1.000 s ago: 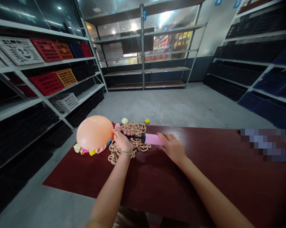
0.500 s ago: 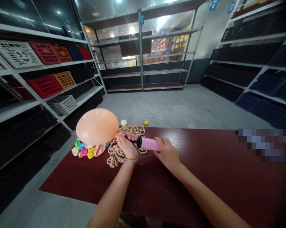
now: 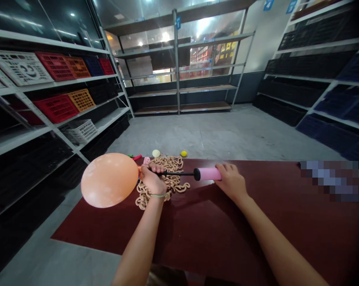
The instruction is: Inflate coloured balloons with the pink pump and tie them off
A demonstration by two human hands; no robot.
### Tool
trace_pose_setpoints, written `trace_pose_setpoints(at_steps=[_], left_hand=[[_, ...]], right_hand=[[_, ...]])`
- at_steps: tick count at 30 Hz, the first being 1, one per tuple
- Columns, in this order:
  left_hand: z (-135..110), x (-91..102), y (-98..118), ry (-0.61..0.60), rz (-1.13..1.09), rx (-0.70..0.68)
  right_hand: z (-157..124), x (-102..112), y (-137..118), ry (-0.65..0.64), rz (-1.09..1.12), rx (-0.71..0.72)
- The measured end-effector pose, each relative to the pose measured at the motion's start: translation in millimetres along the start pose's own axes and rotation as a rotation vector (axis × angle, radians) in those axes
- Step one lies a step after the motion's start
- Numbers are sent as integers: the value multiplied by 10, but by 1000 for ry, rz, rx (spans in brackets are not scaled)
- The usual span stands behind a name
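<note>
An inflated orange balloon (image 3: 109, 180) sits at the nozzle end of a balloon pump (image 3: 209, 173) with a pink barrel and a black rod. My left hand (image 3: 153, 180) is closed around the pump's black end and the balloon's neck. My right hand (image 3: 231, 182) grips the far end of the pink barrel. Between the hands the black rod shows, drawn out. Under and behind my left hand lies a heap of tan twisted balloons or chain-like loops (image 3: 175, 163); which, I cannot tell. The balloon hides most of the small coloured balloons behind it.
The dark red table (image 3: 197, 230) spans the front. A pale small balloon (image 3: 156, 153) and a yellow one (image 3: 183, 153) lie at its far edge. A blurred-out item (image 3: 334, 180) is at the right. Shelving with crates (image 3: 56, 65) stands left; a metal rack (image 3: 176, 63) stands behind.
My right hand has moved right with the pink barrel, exposing the black rod. My left hand and the balloon have shifted left, the balloon also lower, covering the coloured balloons.
</note>
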State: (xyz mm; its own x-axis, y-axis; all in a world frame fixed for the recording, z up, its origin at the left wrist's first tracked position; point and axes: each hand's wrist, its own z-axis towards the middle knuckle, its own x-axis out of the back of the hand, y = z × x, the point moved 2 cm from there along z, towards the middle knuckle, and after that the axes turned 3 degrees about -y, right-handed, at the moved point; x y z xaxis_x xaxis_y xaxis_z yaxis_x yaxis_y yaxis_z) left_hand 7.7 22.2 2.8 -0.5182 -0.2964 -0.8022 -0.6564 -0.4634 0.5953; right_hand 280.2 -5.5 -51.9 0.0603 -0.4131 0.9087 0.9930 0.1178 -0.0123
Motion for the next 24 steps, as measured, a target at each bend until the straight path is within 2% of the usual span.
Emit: trace_pose_setpoints(at_steps=[3, 7, 9, 12, 18, 21, 24], left_hand=[[-74, -9, -47, -32, -8, 0], [-209, -23, -213, -132, 38, 48], [-238, -13, -295, -151, 66, 72], [-223, -8, -333, -140, 93, 84], [-13, -11, -51, -79, 26, 33], [60, 25, 64, -9, 0, 1], [-3, 21, 40, -8, -11, -16]], right_hand=[[-46, 46, -333, -30, 38, 120], [-131, 39, -615, -31, 119, 158], [-148, -10, -606, -52, 129, 184], [-115, -76, -439, -69, 100, 181], [-12, -49, -34, 35, 10, 43], [-30, -33, -72, 46, 7, 9], [-88, -18, -312, 40, 46, 77]])
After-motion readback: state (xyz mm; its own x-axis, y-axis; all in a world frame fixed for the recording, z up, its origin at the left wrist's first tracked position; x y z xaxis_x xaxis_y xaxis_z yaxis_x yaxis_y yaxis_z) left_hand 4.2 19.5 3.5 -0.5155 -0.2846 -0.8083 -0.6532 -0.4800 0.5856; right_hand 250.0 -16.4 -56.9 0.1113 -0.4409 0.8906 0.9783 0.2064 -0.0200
